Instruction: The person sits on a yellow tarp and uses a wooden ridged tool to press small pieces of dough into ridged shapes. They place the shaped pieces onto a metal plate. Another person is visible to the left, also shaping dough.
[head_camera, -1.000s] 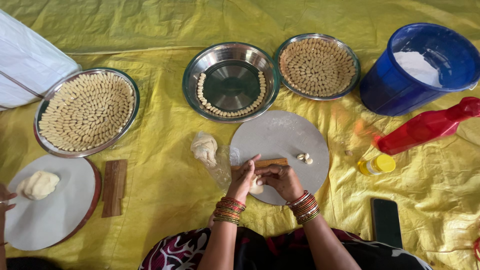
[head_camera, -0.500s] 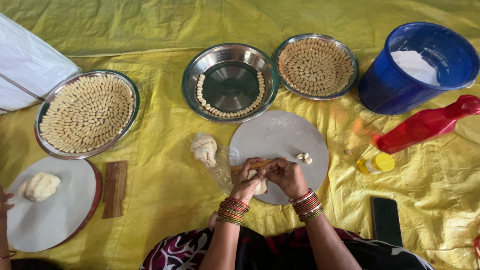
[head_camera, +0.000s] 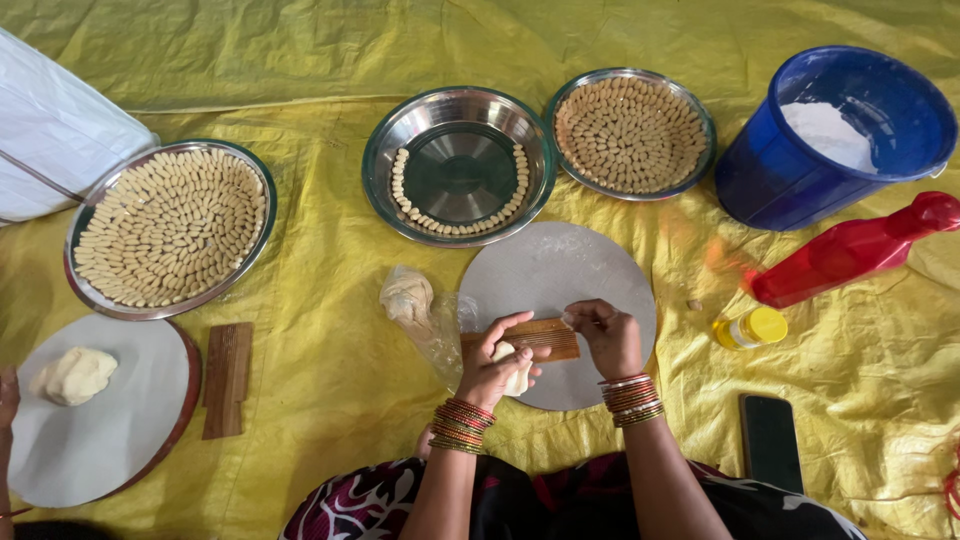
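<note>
Far to the left of the round grey board (head_camera: 560, 270): a steel tray (head_camera: 92, 290) packed with ridged shells, a spare wooden comb (head_camera: 227, 378), a second board with a dough lump (head_camera: 72, 375). Just off the round grey board's left edge, a bagged dough ball (head_camera: 408, 298).

Over the board's near edge now, pressing with the left hand (head_camera: 480, 375), fingers curled half shut around a small dough piece (head_camera: 517, 378), thumb on top, right at the ribbed wooden comb (head_camera: 535, 338). Pinning that comb's far end with the right hand (head_camera: 612, 340), fingertips pinched on it.

Looks like the rolling step: dough to be dragged across the ribs. Calls for a steady comb and firm, even thumb pressure.

Beyond the board, a half-ringed steel plate (head_camera: 385, 165) and a full one (head_camera: 700, 150); to its right, a blue flour bucket (head_camera: 760, 190) and a red bottle (head_camera: 850, 250).

Compared with half a second back: hands parted a little, comb showing in full between them instead of hidden under the knuckles.
</note>
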